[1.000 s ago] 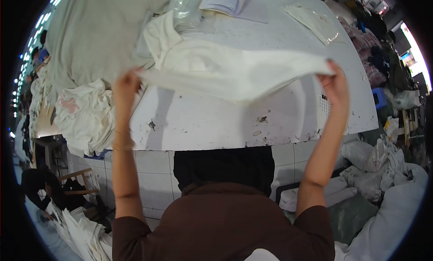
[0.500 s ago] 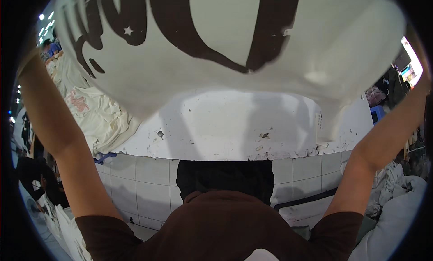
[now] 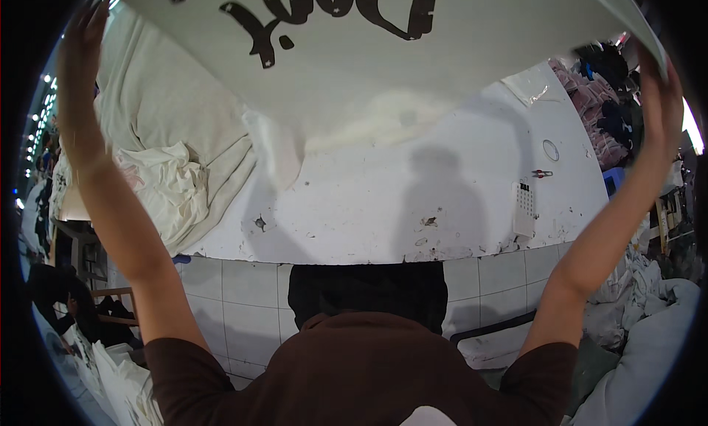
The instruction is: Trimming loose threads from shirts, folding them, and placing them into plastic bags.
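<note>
A broad white garment (image 3: 354, 79) with dark printed lettering hangs spread in the air above the table. Its print reads upside down from my side. My left hand (image 3: 87, 32) is raised at the far left by the garment's upper corner, closed on it, with the fingers partly lost in the dark rim. Up at the far right, my right hand (image 3: 661, 94) grips the opposite edge. The upper part of the garment lies outside the picture. A loose fold (image 3: 273, 153) dangles at its lower left, close to the tabletop.
On the white table (image 3: 354, 212) lie a white calculator (image 3: 523, 208), small red snips (image 3: 542, 174), a pale ring (image 3: 550, 150) and a clear plastic bag (image 3: 532, 87). Crumpled white cloth (image 3: 166, 183) covers the left side. Pink and dark clothes (image 3: 590, 116) are heaped beyond the right edge.
The garment has moved up and away from me, so its lettering looks smaller. More of the table shows, with the calculator and snips uncovered. Both hands have come further into view.
</note>
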Tool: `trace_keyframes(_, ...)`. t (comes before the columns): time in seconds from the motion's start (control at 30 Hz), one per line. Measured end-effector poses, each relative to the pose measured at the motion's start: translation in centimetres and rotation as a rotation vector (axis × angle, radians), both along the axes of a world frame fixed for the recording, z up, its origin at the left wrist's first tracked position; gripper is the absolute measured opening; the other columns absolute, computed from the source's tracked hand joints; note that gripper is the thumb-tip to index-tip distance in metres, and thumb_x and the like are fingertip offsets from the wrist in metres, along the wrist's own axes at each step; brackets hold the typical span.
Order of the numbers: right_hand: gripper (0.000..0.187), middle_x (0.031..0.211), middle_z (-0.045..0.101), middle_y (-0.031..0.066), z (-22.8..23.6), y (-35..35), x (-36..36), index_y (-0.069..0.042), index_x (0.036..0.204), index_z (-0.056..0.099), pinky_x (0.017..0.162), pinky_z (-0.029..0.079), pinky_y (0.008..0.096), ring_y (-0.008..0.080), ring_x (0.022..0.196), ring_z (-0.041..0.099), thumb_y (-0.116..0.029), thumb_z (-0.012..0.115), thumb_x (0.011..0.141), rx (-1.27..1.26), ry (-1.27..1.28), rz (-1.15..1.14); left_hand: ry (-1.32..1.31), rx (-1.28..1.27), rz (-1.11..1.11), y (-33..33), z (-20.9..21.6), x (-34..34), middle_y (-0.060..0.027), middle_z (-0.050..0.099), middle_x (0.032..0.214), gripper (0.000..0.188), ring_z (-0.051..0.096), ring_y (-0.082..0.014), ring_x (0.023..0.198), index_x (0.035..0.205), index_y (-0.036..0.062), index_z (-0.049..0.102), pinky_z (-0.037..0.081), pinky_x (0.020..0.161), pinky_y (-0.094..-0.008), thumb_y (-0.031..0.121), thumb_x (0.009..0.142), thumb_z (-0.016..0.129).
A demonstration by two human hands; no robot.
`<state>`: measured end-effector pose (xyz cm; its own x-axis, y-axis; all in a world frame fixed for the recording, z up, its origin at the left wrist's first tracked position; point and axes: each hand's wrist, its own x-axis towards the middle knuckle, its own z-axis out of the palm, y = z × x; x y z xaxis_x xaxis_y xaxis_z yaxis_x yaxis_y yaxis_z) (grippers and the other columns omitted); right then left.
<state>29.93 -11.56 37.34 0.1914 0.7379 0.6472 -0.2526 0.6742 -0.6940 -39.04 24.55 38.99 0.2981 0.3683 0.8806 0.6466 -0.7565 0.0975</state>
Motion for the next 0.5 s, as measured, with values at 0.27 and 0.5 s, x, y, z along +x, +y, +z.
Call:
trace_keyframes(0.27,0.025,0.084,0.057,0.0017,-17.8,-24.1,-10.1,0.001,0.091,0.061,0.07,0.038,0.0239,0.0088,0.077,0.051,-0.021,0.063,0.079,-0.744,-0.462,-0.751,-0.437,-0.819,-0.479,-27.3,-23.0,-5.8,0.0001,0.046,0.058,0.034,0.047,-0.0089,0.057,0.062,0.0059,0.052,0.034,0.056,-0.0185,0.025,0.091,0.054)
trace_keyframes(0.5,0.017,0.087,0.058,0.0002,-22.0,-16.3,-14.1,0.001,0.102,0.061,0.075,0.044,0.0225,0.0078,0.081,0.053,-0.005,0.054,0.088,-1.261,-0.565,-0.577,0.002,-1.885,-0.759,-26.5,-23.7,0.5,-0.0206,0.068,0.1,0.056,0.068,-0.0186,0.068,0.128,-0.0037,0.052,0.054,0.06,-0.026,0.008,0.075,0.066)
